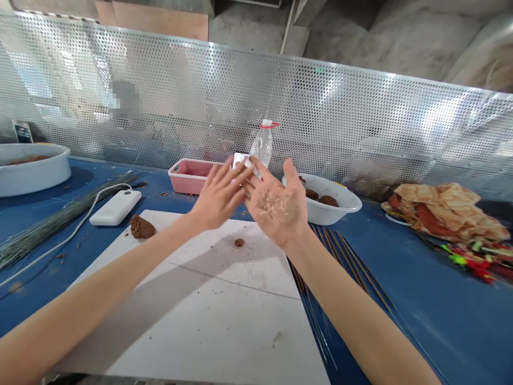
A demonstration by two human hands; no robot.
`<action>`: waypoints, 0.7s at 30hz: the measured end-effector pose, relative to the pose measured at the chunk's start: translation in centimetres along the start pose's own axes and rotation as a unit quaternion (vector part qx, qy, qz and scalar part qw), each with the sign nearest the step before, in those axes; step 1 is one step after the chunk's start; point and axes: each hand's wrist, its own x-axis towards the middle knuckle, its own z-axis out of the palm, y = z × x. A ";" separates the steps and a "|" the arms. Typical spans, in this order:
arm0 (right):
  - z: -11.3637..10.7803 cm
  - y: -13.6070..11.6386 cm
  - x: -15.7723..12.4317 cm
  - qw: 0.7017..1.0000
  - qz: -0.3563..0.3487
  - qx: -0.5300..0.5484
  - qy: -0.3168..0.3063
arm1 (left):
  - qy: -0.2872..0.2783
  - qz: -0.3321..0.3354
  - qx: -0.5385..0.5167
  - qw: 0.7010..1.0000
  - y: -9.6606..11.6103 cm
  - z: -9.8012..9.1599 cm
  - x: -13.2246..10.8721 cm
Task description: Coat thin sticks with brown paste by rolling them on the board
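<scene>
My left hand (218,193) and my right hand (276,206) are raised above the white board (208,299), fingers stretched out and fingertips overlapping. The right palm faces me and is dusted with pale crumbs. Neither hand holds anything. A brown clay lump (141,227) lies at the board's far left corner. A small brown piece (239,243) rests near the board's middle, below my hands.
Behind my hands stand a pink tray (188,176), a plastic bottle (261,147) and a white bowl (334,206) with brown lumps. Thin sticks (340,256) lie right of the board. A power bank (115,207), wire bundle (52,222), basin (32,168) and crumpled paper (444,211) sit around.
</scene>
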 end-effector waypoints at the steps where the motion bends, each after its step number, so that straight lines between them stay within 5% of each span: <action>1: 0.1 -0.4 0.0 0.999 -0.012 -0.048 0.016 | 0.010 -0.063 0.005 0.998 -1.2 -0.3 0.4; 4: 0.6 -0.3 -0.3 0.951 -0.067 -0.301 0.021 | -0.019 -0.177 -0.017 0.984 -3.4 -1.6 1.6; 8: 0.3 1.7 -1.9 0.786 -0.043 -0.609 -0.096 | -0.057 -0.133 -0.055 0.988 -2.5 -3.9 0.6; 11: -1.0 2.8 -4.1 0.722 -0.014 -0.677 -0.143 | -0.146 -0.079 -0.066 0.984 -0.2 -6.2 -2.8; 16: -3.2 4.0 -7.2 0.719 -0.006 -0.683 -0.128 | -0.325 -0.075 -0.052 0.941 0.0 -10.1 -10.2; 21: -3.3 4.8 -7.9 0.734 -0.009 -0.664 -0.141 | -0.375 -0.072 -0.055 0.923 -1.8 -11.6 -13.5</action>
